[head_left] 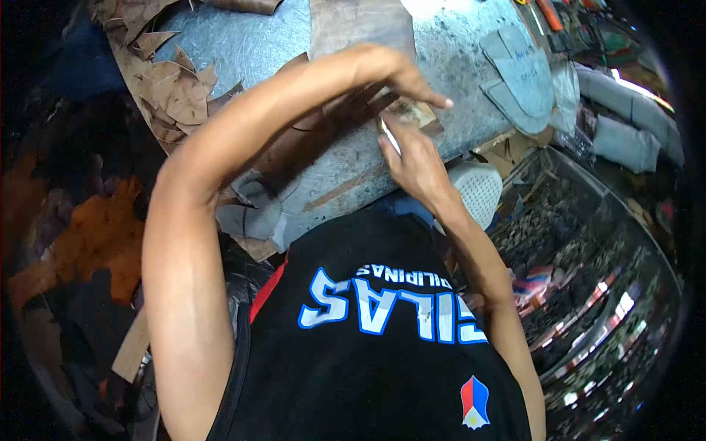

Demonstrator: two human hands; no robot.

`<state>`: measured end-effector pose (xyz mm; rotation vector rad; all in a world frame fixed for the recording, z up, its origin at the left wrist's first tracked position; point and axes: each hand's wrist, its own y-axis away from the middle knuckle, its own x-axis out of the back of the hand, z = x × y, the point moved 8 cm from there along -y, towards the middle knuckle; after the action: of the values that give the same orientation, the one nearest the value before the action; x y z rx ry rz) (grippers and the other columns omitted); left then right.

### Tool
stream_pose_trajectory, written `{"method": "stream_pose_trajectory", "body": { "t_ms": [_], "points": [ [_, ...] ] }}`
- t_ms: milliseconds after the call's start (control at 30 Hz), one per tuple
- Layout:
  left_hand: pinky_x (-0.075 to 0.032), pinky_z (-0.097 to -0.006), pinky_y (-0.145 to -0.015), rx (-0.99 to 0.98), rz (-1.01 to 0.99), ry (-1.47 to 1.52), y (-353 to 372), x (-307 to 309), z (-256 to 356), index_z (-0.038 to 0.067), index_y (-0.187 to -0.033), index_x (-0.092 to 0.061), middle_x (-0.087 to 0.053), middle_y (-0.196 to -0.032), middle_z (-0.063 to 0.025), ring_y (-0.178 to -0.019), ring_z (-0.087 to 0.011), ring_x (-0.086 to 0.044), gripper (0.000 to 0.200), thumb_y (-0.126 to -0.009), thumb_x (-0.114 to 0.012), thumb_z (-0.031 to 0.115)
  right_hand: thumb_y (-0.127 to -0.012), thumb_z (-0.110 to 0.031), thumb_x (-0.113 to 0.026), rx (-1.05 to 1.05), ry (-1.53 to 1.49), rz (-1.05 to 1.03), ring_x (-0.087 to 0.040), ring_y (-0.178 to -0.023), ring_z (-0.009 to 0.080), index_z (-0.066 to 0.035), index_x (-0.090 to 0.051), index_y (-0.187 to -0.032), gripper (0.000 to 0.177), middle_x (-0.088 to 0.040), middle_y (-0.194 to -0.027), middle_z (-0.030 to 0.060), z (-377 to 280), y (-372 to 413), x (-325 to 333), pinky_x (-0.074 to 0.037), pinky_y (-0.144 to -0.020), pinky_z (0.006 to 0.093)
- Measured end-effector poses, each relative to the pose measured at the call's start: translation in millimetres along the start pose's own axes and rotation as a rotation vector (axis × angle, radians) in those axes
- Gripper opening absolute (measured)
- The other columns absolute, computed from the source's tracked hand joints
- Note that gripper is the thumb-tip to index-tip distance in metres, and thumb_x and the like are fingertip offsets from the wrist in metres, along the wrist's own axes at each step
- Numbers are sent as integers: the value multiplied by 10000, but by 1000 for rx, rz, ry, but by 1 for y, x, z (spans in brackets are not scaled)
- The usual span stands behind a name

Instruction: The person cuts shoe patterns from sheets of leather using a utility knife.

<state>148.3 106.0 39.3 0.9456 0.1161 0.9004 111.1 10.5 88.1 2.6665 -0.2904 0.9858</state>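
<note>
My left hand (412,79) reaches over the metal-topped table (331,195) with a finger stretched out toward the right; its other fingers are mostly hidden. Just below it lies a small block-like piece (419,114), brown at the side with a patterned yellowish top. My right hand (418,163) is closed around a slim whitish pen-like tool (391,140), close to that piece. The tool's exact kind cannot be made out. A strip of dark brown leather (283,158) lies under my left forearm.
A brown leather sheet (360,26) lies at the table's far side. Leather scraps (173,92) pile up at the left. Grey marked templates (522,77) lie at the right. A white perforated stool seat (476,191) and a dark, cluttered bin (588,242) stand below the edge.
</note>
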Motion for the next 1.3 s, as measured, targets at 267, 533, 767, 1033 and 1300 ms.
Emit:
{"method": "stream_pose_trajectory", "body": {
  "t_ms": [267,533,767,1033,1300],
  "points": [
    [-274,-555,-1140,23,-211,-129,-22,-1,16,79,-1479,-405,-370,-1530,-174,-1425,-385,-312,1023,-774,-534,809,-936,-212,-538,-254,134,249,-637,-1018,440,-11,-584,-1277,398,-647,-1096,296,23,-68,-27,-499,-902,463],
    [-278,-528,-1141,61,-291,-247,-15,-5,20,94,-1491,-388,-309,-1537,-254,-1429,-416,-282,1136,-682,-573,869,-952,-231,-502,-286,194,364,-624,-999,476,-28,-593,-1248,370,-629,-1105,327,14,-69,-29,-499,-892,505],
    [-269,-546,-1139,18,-321,-301,-4,-2,27,102,-1500,-370,-289,-1541,-268,-1425,-423,-286,1166,-655,-600,870,-952,-225,-488,-301,280,376,-614,-1010,488,-15,-602,-1212,353,-631,-1092,330,13,-75,-30,-494,-905,519],
    [-245,-529,-1155,48,-351,-233,-23,-5,18,44,-1480,-385,-297,-1536,-269,-1443,-401,-258,1187,-656,-599,872,-949,-220,-469,-345,315,265,-616,-1006,488,23,-599,-1192,367,-633,-1080,333,18,-84,-34,-489,-921,514],
    [-246,-516,-1160,50,-247,-198,-14,-6,14,-12,-1470,-372,-288,-1540,-267,-1446,-395,-253,1228,-649,-607,870,-950,-195,-457,-379,242,229,-614,-1018,482,50,-591,-1185,365,-617,-1098,350,12,-78,-39,-485,-929,516]
  ]
}}
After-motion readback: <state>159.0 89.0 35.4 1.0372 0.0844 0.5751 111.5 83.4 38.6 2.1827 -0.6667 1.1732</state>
